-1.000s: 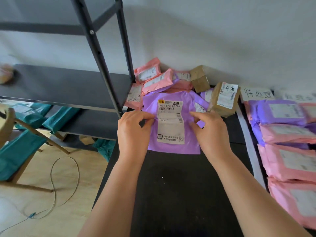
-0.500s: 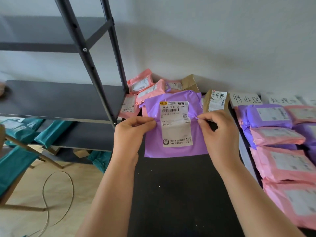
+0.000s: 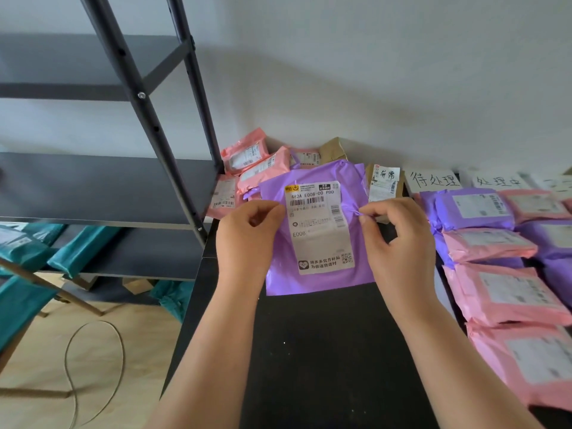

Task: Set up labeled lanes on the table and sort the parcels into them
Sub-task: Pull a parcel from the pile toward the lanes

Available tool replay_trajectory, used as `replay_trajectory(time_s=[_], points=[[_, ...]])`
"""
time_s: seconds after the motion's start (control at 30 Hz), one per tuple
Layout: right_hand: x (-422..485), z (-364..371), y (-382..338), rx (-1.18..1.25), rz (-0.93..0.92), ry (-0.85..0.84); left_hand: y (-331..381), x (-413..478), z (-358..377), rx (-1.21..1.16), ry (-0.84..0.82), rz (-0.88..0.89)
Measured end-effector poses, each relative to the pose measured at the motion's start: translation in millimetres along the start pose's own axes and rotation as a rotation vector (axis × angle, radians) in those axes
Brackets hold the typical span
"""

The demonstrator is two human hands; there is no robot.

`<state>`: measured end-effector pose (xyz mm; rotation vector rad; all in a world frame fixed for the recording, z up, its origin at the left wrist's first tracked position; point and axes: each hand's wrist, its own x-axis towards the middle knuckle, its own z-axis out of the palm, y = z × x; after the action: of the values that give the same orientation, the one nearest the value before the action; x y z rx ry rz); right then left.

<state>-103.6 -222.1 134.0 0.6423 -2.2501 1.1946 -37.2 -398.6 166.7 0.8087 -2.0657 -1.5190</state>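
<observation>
At table centre, front edge: left hand (image 3: 247, 239) and right hand (image 3: 399, 243) each pinch a side edge of the purple parcel (image 3: 318, 281) between thumb and forefinger, other fingers curled in. Plastic puckers at the right-hand pinch. Parcel is held label-side toward the camera, top tilted away; its lower edge is low over the black table (image 3: 325, 351), contact not determinable. White shipping label (image 3: 318, 230) is on the parcel's face, between the two hands; it reads "482A E008-00 PDD" with "E008" lower down.

Behind the parcel, against the wall: loose heap of pink parcels (image 3: 263, 168) and a brown box (image 3: 332, 151). Just right of the parcel's top: second brown box (image 3: 383, 184) bearing a handwritten tag.

Further right, along the wall: handwritten paper lane signs (image 3: 433, 180), standing side by side. Below them, parcels in rows running toward the camera: purple mailers (image 3: 473, 209) at the back, pink mailers (image 3: 501, 292) nearer.

Left of the table: dark metal shelving rack (image 3: 145, 119). Teal parcels (image 3: 80, 246) lie on its lower level. Cord (image 3: 93, 351) is looped on the wooden floor.
</observation>
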Motion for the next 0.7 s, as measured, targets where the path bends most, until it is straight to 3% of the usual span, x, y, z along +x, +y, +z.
replay_trajectory(time_s=[0.27, 0.47, 0.7], points=[[-1, -1, 7, -0.061, -0.029, 0.000, 6, 4, -3, -0.107, -0.057, -0.114], [1, -6, -4, 0.068, 0.010, 0.048, 12, 2, -7, -0.418, -0.163, -0.271], [5, -15, -13, 0.148, 0.105, 0.053, 15, 1, -9, -0.557, -0.219, -0.261]])
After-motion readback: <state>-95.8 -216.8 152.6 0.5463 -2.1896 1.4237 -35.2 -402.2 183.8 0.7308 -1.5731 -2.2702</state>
